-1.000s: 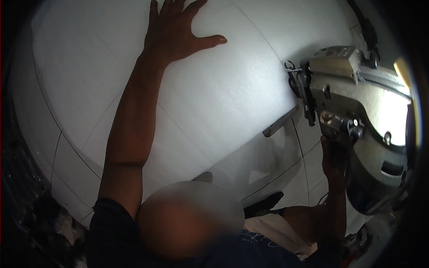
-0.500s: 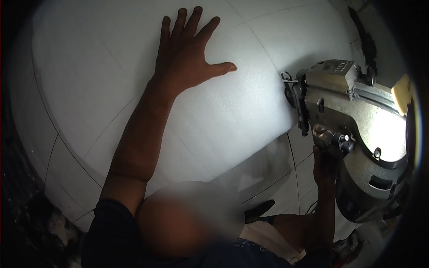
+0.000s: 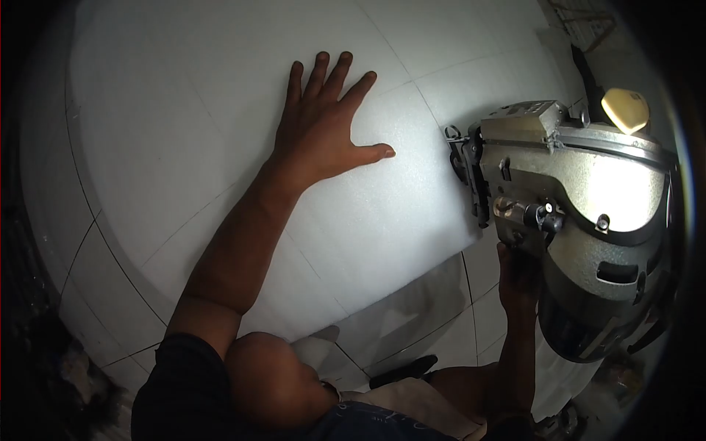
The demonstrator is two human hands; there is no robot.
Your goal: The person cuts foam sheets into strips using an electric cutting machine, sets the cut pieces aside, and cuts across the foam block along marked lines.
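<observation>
Head view: white sheet [image 3: 382, 220] is seen spread over most of the middle, with the joints of the tiled floor [image 3: 485, 316] showing faintly through it. Whether it lies right on the tiles cannot be told. Left hand [image 3: 316, 136] is laid palm down over the sheet, well in from its lower edge, fingers fanned, thumb stuck out toward the machine [image 3: 526, 169]; nothing is pinched. Metal machine is placed at the sheet's right edge, just by the lower right corner, its narrow end with the small wire loop [image 3: 452, 133] turned to the sheet; contact between the two cannot be confirmed. Right hand [image 3: 518, 275] is set low at the machine's near underside, apparently on a grip; its fingers are mostly hidden, so how tightly they are closed cannot be told. Pale yellow piece [image 3: 626, 110] is seen by the machine's far side, dark shoe [image 3: 403, 372] on the floor below the sheet's lower edge. Step in hand, as judged: sheet being steadied flat by the left palm while the machine is managed with the right hand at its edge. For any next move, even palm pressure, a level machine and an unfolded corner would be called for, with the left fingers well clear of the machine's end.
</observation>
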